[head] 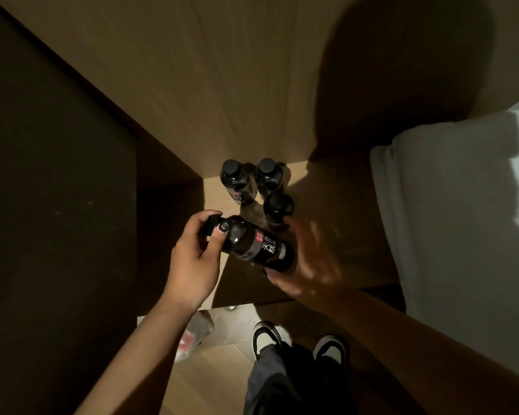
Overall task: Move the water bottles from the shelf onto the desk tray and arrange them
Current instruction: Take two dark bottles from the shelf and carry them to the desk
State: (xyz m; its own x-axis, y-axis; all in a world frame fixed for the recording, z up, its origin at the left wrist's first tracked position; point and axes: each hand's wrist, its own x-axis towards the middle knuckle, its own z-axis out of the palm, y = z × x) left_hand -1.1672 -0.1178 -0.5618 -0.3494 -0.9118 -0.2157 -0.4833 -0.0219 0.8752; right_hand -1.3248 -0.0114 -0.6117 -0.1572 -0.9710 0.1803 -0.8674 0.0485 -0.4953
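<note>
A dark-labelled water bottle [256, 244] lies tilted almost flat above the wooden shelf [336, 211], cap pointing left. My left hand [195, 259] grips its cap and neck with thumb and fingers. My right hand [309, 259], blurred and in shadow, is at the bottle's base, with fingers spread along it. Three more bottles stand upright on the shelf behind: one at the back left [234, 178], one at the back right [268, 175], one nearer [277, 208], just beyond my right hand's fingertips.
A dark panel [57, 190] rises at the left of the shelf. The wooden back wall [222, 85] stands behind the bottles. A white cloth [450, 211] hangs at the right. Below the shelf edge are a pale floor, my shoes [267, 336] and a crumpled plastic wrapper [192, 339].
</note>
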